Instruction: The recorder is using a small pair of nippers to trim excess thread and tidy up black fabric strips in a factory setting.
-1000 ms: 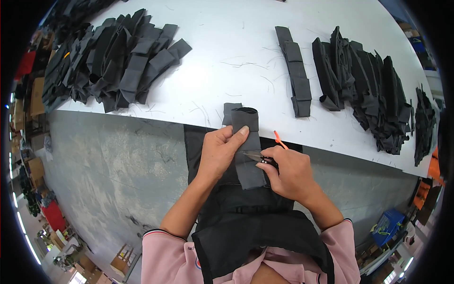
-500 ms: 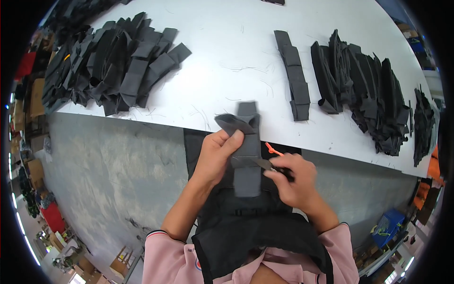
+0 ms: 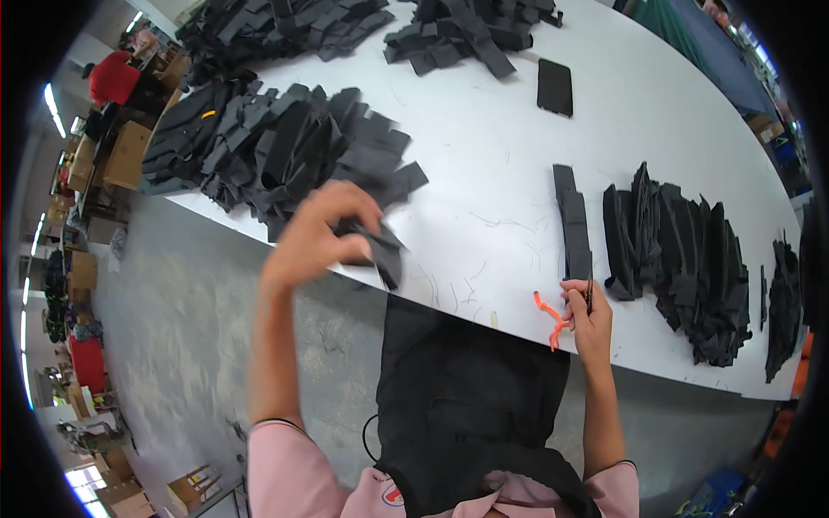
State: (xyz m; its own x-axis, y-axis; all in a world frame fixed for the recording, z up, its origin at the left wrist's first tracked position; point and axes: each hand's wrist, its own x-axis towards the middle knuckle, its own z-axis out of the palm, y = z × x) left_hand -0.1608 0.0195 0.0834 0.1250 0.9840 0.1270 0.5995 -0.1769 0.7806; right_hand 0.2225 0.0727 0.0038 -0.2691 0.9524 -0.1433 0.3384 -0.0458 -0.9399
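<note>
My left hand, smeared by motion, is at the table's near edge on the left. Its fingers and thumb curl round a folded black fabric strip, beside a big pile of similar black strips. My right hand is closed round small dark thread snips, largely covered by the fingers. A bright orange cord hangs beside this hand. Just beyond its fingertips lies a single black strip with stitched sections; whether they touch it I cannot tell.
More black strips are heaped at the right, at the far right edge and at the back. A dark flat rectangular object lies on the white table, among loose threads. A person in red is at the far left.
My left hand has carried the strip leftward to the big pile. The right hand with the snips has moved away from that strip, to the right, near the single strip. The view has shifted.
</note>
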